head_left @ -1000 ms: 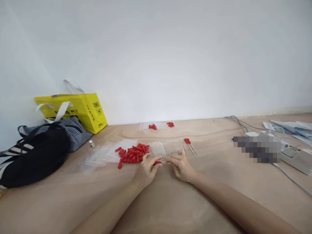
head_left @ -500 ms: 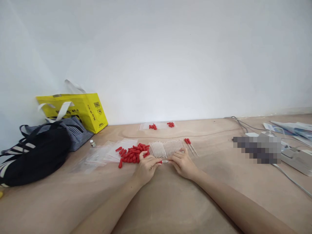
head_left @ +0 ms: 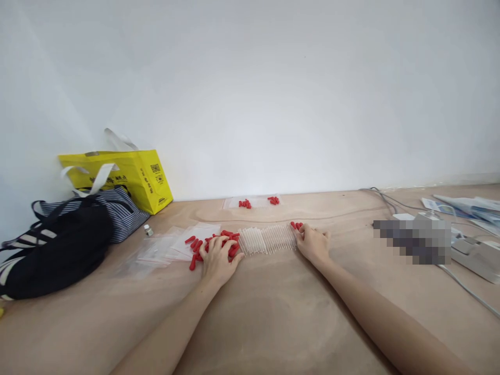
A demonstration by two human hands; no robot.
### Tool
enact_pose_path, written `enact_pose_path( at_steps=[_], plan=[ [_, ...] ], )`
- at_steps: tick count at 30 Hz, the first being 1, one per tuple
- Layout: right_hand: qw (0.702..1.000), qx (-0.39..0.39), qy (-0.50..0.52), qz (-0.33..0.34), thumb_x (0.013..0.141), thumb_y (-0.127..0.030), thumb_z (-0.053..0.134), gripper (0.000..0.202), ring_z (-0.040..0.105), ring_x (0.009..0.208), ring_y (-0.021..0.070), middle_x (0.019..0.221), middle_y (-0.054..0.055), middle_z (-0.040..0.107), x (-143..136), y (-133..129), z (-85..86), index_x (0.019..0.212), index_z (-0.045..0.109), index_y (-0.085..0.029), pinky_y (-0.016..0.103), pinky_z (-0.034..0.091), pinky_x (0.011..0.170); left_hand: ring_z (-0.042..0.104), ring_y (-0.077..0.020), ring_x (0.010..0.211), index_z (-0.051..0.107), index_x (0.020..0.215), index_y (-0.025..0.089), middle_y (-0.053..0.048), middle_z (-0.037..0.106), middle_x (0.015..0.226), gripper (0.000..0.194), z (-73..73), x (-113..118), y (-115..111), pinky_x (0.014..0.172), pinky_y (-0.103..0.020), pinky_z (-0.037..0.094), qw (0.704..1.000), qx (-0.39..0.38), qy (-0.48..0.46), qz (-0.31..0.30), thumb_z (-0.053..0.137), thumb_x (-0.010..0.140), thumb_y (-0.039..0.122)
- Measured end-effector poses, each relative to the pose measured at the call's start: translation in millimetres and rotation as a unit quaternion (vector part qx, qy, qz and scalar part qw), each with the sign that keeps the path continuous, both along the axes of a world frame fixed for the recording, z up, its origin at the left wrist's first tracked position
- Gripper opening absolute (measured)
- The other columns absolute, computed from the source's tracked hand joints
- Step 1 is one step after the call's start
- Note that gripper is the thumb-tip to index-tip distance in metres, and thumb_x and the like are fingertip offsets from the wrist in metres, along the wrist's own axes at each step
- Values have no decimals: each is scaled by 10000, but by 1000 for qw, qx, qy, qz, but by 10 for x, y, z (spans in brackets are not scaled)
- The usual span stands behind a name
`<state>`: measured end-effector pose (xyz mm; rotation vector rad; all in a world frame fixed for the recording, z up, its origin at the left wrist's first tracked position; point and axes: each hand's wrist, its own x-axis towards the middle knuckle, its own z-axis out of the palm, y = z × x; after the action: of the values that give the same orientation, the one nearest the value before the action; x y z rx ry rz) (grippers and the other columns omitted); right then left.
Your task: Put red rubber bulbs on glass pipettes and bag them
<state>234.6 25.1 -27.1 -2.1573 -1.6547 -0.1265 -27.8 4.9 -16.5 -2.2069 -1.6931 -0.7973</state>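
Observation:
My left hand (head_left: 219, 261) lies over a heap of red rubber dropper bulbs (head_left: 194, 244), fingers spread and bent down among them. Whether a fingertip has caught a bulb is hidden. To the right of the heap, many thin glass dropper tubes (head_left: 267, 239) lie side by side in a row. At the row's right end, my right hand (head_left: 313, 244) is closed with its fingertips pinched on a dropper, set down beside other red-capped droppers (head_left: 294, 225). The hand covers most of their glass stems.
Clear plastic zip bags (head_left: 162, 249) lie left of the heap, near a small vial (head_left: 148, 229). A bag with red bulbs and tubes (head_left: 258, 202) rests by the wall. At left stand a yellow bag (head_left: 154, 182) and a black bag (head_left: 70, 250); at right, cables and papers (head_left: 464, 205).
My hands have parted from the middle, where they held a bulb and tube together. The left went to the bulb heap; the right carried the dropper to the red-capped ones.

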Motion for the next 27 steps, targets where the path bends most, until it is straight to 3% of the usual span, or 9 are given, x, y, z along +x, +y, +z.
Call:
enact_pose_path(
  at_steps=[8,11,16,27],
  plan=[
    [1000,-13,-5,5,817,-300,378,254,524,888,219,878,52,633,-43,2,17,824,621,-227,352,230,757,473,-232,868,547,727,198,-40,569,839,237,55,26,-68,801,-425,261,1000,-7,24,4,587,668,423],
    [1000,-22,-6,5,808,-310,385,264,515,910,220,939,62,619,-52,-1,30,833,635,-228,360,237,771,474,-227,855,559,708,196,-39,560,818,180,66,21,-101,772,-405,266,999,-6,39,-1,555,703,376],
    [999,-54,0,-8,798,-320,374,300,526,899,238,922,89,619,-81,57,54,794,649,-202,382,263,773,478,-229,869,562,741,191,-51,567,849,109,99,39,-142,775,-400,261,998,-1,67,0,507,733,285],
    [997,-74,9,-20,769,-297,400,291,561,829,269,843,126,641,-117,145,96,728,647,-147,409,289,742,488,-226,824,560,677,191,-50,576,803,142,167,-55,-185,762,-405,268,994,-33,105,13,505,742,304]
  ],
)
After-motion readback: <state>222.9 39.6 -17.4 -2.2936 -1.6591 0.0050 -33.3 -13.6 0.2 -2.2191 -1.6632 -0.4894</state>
